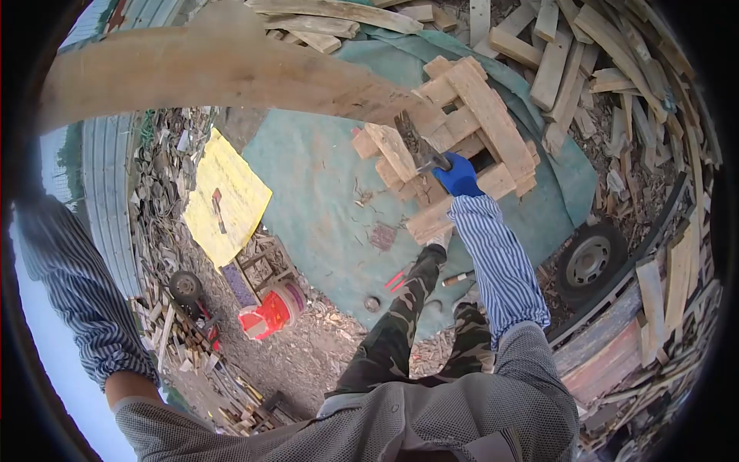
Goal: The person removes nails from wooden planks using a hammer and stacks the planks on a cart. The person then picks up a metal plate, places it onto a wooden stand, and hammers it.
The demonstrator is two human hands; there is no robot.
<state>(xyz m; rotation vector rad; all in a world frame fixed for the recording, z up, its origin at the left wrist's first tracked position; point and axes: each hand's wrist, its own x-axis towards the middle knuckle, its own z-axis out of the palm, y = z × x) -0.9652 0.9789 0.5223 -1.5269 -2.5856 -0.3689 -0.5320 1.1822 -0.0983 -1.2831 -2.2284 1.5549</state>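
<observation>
My right hand (459, 175), in a blue glove, grips a hammer (416, 142) with a dark metal head. The hammer is over a stack of crossed wooden blocks and boards (489, 115) on a green ground sheet. A long wooden plank (231, 73) runs across the upper left, close to the camera and partly blurred; its right end overlaps the stack in view. My left arm (73, 285), in a striped sleeve, reaches up toward the plank's left end. The left hand is lost in the dark image edge, so its fingers and grip do not show.
On the green sheet (308, 185) lie red-handled pliers (394, 281) and a small round tin (372, 304). A yellow board (239, 185) holds a red tool (218, 206). Nearby are a red bucket (265, 314), a wheel (591, 262) and piled scrap wood (558, 69).
</observation>
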